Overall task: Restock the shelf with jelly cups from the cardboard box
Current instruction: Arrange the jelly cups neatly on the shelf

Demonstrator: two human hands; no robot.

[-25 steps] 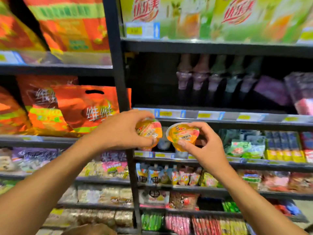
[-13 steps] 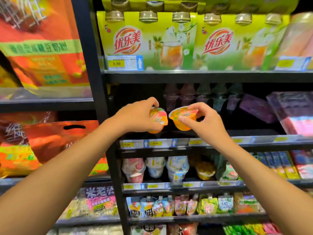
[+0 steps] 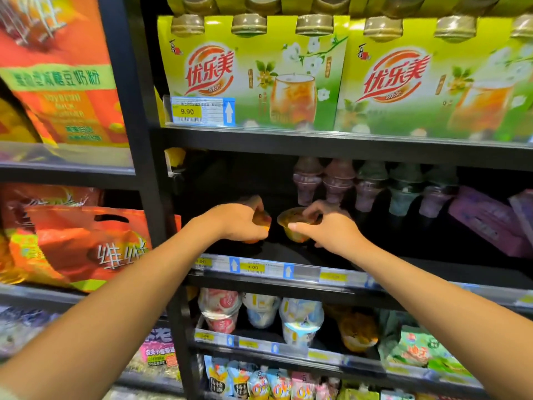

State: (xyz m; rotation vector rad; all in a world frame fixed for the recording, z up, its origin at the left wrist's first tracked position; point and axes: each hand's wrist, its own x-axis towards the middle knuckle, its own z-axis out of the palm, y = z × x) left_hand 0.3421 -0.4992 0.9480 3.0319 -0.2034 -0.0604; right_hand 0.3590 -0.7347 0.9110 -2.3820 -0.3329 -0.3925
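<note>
Hands reach side by side into the dark middle shelf (image 3: 288, 252). The left hand (image 3: 236, 223) curls its fingers round an orange jelly cup (image 3: 262, 222), tilted, low over the shelf floor. The right hand (image 3: 331, 230) pinches a second jelly cup (image 3: 292, 226) by its rim, upright, just right of the first. Whether either cup touches the shelf cannot be told. Farther right stand cone-topped cups (image 3: 337, 180); green drink packs (image 3: 253, 73) sit above.

"优乐美" on green carton (image 3: 253, 73); "9.90" on price tag (image 3: 187, 111).
</note>
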